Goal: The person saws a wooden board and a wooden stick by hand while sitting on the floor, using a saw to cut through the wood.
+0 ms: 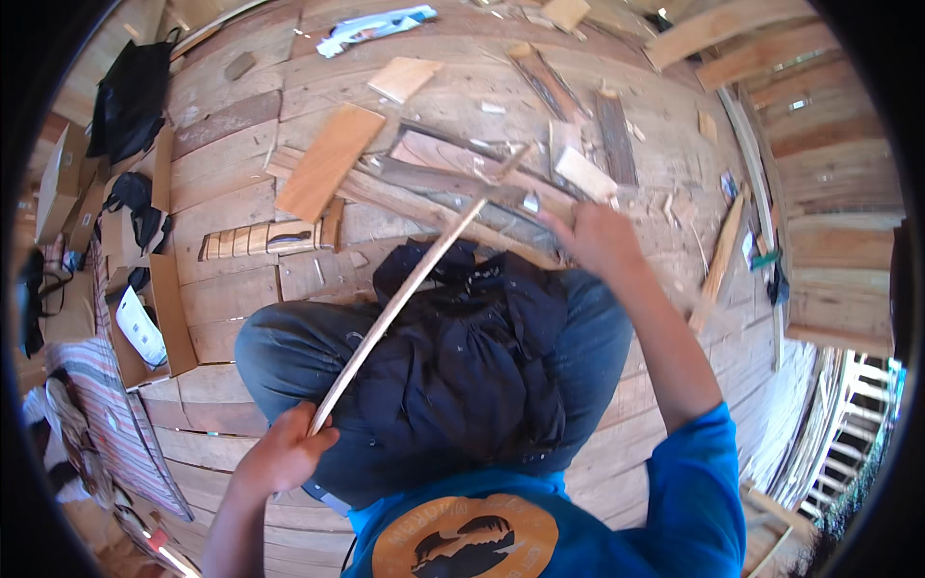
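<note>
The long thin wooden strip (405,289) slants across my lap, its near end pinched in my left hand (284,453). My right hand (599,239) is blurred; I can't tell its grip. Offcuts litter the plank floor (231,183) around me.

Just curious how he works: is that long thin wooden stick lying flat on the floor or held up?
Held up. The stick slants across the dark cloth on the lap; the left hand grips its near end, and the right hand is by its far end.
</note>
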Tool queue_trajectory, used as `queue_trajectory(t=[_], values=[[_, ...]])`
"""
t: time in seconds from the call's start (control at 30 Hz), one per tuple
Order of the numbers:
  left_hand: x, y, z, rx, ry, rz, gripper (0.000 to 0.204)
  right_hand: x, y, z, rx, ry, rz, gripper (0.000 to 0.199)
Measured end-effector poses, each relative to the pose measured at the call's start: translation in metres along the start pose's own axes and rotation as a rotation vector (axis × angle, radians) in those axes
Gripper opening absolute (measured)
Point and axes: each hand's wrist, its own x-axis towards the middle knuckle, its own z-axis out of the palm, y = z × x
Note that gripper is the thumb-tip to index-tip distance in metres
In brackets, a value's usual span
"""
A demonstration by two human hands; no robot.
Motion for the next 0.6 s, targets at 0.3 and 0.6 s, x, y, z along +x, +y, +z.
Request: queue_trajectory(t=[0.3,0.6], values=[[0.006,-0.028,-0.005,-0.107,-0.064,0.030,0.024,-0.002,-0.003,0.024,0.941,-0.517,0.293,0.086],[0.006,-0.028,-0.007,-0.163,-0.079,-0.007,0.021,-0.055,-0.075,0.019,0.107,-0.040,-0.430,0.072]])
